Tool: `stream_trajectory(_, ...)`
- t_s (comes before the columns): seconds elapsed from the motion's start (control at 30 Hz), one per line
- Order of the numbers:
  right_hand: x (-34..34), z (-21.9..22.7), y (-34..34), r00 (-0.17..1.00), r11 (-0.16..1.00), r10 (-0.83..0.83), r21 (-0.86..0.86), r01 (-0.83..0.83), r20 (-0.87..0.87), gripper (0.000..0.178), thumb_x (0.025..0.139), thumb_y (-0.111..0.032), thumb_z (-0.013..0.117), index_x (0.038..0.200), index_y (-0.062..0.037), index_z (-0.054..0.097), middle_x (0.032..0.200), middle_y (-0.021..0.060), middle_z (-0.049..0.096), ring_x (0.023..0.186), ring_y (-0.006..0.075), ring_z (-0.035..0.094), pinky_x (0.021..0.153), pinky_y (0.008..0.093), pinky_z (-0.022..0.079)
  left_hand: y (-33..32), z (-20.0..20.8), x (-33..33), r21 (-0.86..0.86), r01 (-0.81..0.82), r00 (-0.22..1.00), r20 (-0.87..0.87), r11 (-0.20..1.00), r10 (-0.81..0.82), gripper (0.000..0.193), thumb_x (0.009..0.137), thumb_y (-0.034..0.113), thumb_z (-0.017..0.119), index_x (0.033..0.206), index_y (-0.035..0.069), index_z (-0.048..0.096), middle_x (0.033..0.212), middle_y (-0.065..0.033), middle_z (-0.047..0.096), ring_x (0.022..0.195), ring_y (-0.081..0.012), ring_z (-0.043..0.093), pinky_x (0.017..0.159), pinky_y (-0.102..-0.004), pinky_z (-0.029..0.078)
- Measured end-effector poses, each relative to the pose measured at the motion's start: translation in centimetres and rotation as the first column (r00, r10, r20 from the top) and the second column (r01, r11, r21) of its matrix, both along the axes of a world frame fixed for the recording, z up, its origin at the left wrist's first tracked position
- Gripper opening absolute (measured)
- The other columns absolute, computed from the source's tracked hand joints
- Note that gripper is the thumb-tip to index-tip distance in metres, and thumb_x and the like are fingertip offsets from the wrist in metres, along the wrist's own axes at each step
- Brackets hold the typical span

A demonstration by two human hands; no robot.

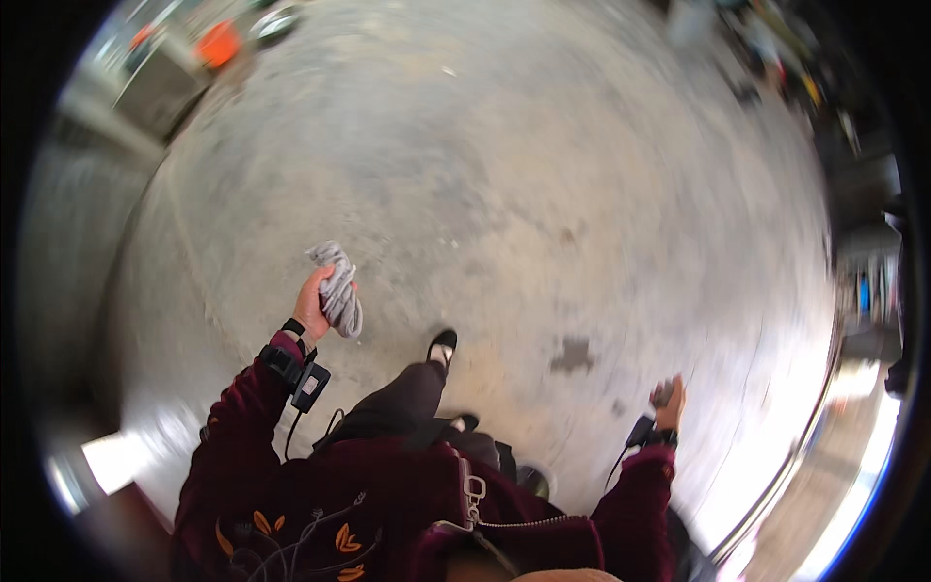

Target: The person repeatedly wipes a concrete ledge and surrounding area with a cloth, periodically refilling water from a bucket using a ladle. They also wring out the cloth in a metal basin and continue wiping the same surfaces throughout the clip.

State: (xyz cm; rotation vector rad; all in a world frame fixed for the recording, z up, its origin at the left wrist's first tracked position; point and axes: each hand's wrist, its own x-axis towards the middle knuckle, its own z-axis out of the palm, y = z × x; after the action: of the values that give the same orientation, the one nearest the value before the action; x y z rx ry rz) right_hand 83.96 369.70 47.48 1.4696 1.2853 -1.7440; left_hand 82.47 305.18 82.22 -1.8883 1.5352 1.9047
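Note:
A crumpled grey cloth [339, 296] is bunched in my left hand [312, 303], its folds hanging out past the fingers and thumb. My left arm reaches forward over the concrete floor. Out to the right and lower down, my right hand [669, 402] hangs beside my body, loosely curled with its fingers a little apart. I see nothing held in it, though its palm side is shadowed and small in view. Both wrists wear dark straps; a small black box [309, 387] with a cable sits at the left one.
Grey concrete floor [485, 194] with a dark patch [572, 355] spreads around my feet. An orange container [218, 44] and a metal basin [274, 25] stand at the far left, near a low block [163, 92]. Blurred clutter [786, 68] lines the far right.

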Motion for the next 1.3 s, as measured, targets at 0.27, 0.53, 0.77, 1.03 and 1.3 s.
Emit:
stream_trajectory(0.27,-2.4,4.9,8.3,0.967,0.971,-0.237,-0.016,0.239,0.088,0.012,0.084,-0.026,0.062,0.091,-0.0212,0.053,0.077,-0.0038,0.055,0.069,0.0146,0.056,0.059,0.0319,0.047,1.4,2.7,-3.5,0.085,-0.163,0.983,-0.065,0.983,0.169,0.026,0.083,0.028,0.058,0.095,0.005,0.058,0.081,-0.009,0.063,0.072,-0.0215,0.062,0.07,-0.0349,0.052)
stream_trajectory(0.53,-26.0,2.1,5.6,0.865,0.997,0.017,-0.051,-0.049,-0.501,0.026,0.078,-0.014,0.058,0.103,-0.0165,0.05,0.082,0.0037,0.054,0.075,0.0195,0.054,0.067,0.0406,0.047,-3.4,-9.7,-4.9,0.225,-0.413,0.836,-0.292,0.882,0.466,0.019,0.082,0.027,0.059,0.089,0.009,0.059,0.08,-0.0068,0.063,0.071,-0.0248,0.062,0.068,-0.0394,0.053)
stream_trajectory(0.77,-43.7,0.6,-10.4,0.86,0.92,-0.068,-0.366,-0.142,-0.506,0.058,0.075,0.003,0.049,0.127,-0.0172,0.036,0.099,0.0085,0.051,0.086,0.0241,0.054,0.073,0.0451,0.047,-5.4,-11.6,-1.4,0.219,-0.598,0.697,-0.331,0.771,0.636,0.016,0.079,0.027,0.058,0.085,0.012,0.058,0.077,-0.0059,0.063,0.07,-0.0248,0.062,0.068,-0.0404,0.053)
stream_trajectory(1.03,-64.9,-4.6,-33.1,0.791,0.751,-0.002,-0.523,-0.403,-0.612,0.024,0.086,-0.003,0.058,0.107,-0.0056,0.046,0.097,0.0098,0.056,0.087,0.0256,0.057,0.077,0.0439,0.049,-8.6,-12.1,-8.8,0.128,-0.698,0.588,-0.459,0.705,0.666,0.015,0.082,0.027,0.056,0.085,0.012,0.056,0.076,-0.004,0.059,0.07,-0.0227,0.06,0.066,-0.0385,0.052)
stream_trajectory(1.3,-82.2,-1.6,-47.7,0.743,0.798,0.146,-0.366,-0.479,-0.653,0.029,0.084,-0.008,0.063,0.108,-0.007,0.047,0.099,0.0087,0.057,0.09,0.0243,0.057,0.078,0.0443,0.05,-21.2,-14.3,-27.5,0.136,-0.735,0.511,-0.532,0.664,0.675,0.016,0.082,0.027,0.057,0.084,0.012,0.056,0.075,-0.0018,0.06,0.07,-0.0204,0.059,0.065,-0.0367,0.051)
